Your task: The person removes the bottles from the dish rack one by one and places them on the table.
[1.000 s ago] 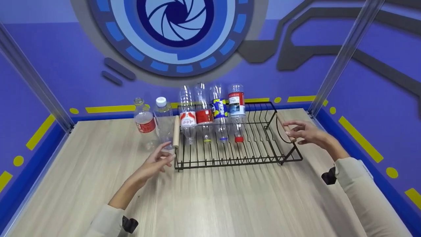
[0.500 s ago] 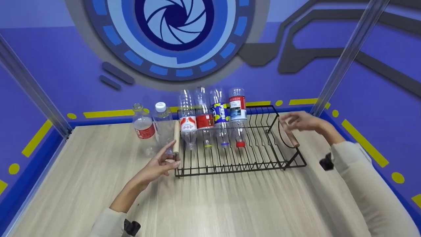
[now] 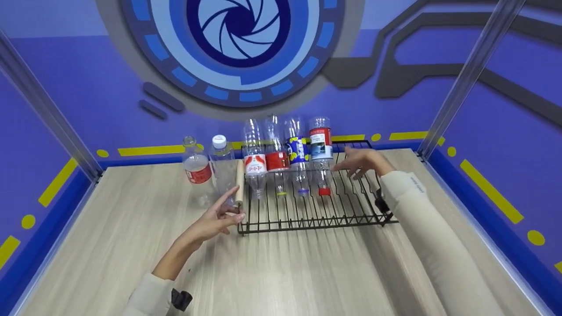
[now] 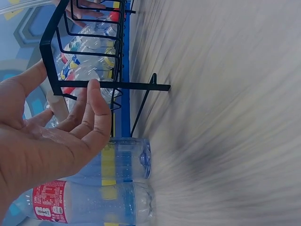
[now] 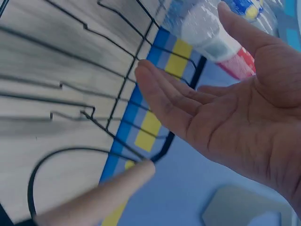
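A black wire dish rack [image 3: 307, 228] stands on the table, with several clear plastic bottles leaning neck-down along its back. At the rack's left front corner, my left hand [image 3: 215, 223] touches the frame, fingers extended beside the wooden handle [image 3: 240, 175]. In the left wrist view its thumb meets the black frame [image 4: 43, 49] and its fingers are slightly bent. My right hand [image 3: 362, 161] hovers over the rack's right half, palm and loose fingers holding nothing. Closest to it is the red-capped bottle [image 3: 321, 142]. The right wooden handle [image 5: 99, 197] is free in the right wrist view.
Left of the rack, a capless bottle with a red label [image 3: 198, 173] and a white-capped bottle [image 3: 223, 160] stand upright. Blue-purple panels [image 3: 66, 96] wall in the back and sides. Wood-grain tabletop [image 3: 281, 272] extends in front of the rack.
My right hand has left the right handle and moved left over the rack, toward the red-capped bottle. My left hand stays at the left corner. The bottles keep their places.
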Demonstrator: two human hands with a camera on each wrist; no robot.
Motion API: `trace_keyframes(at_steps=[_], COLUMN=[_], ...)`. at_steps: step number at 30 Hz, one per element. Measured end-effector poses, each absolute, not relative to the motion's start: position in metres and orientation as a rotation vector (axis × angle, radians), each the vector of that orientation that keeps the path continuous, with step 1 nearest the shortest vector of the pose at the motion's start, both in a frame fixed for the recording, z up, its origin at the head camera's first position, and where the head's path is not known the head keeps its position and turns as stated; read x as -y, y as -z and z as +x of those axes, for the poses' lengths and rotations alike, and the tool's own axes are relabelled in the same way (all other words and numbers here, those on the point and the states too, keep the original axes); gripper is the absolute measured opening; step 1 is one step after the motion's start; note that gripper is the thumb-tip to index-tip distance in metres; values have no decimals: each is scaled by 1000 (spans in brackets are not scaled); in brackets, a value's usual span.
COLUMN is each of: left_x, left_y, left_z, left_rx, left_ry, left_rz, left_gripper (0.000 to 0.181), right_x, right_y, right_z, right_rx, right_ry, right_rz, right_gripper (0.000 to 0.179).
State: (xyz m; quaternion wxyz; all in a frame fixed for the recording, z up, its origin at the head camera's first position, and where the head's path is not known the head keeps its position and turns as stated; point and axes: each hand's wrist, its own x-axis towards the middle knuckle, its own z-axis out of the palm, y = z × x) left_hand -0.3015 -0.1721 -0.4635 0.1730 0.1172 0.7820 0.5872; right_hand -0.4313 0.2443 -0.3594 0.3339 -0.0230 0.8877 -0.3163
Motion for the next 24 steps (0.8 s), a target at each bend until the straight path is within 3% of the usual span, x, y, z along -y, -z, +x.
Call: trace_keyframes(at_steps=[14, 24], left_x=[170, 169], left_y=[463, 453], left_z=[-300, -300], left_rx=[-2198, -2257], left_ry=[-1653, -1636], left_rz=[424, 321], left_gripper=[87, 83], right_x=[-229, -221], right_y=[371, 377], right_z=[-452, -468], right_rx=[-2247, -2187], right_ry=[845, 1014], right_rz=[-15, 37], right_gripper=[120, 129])
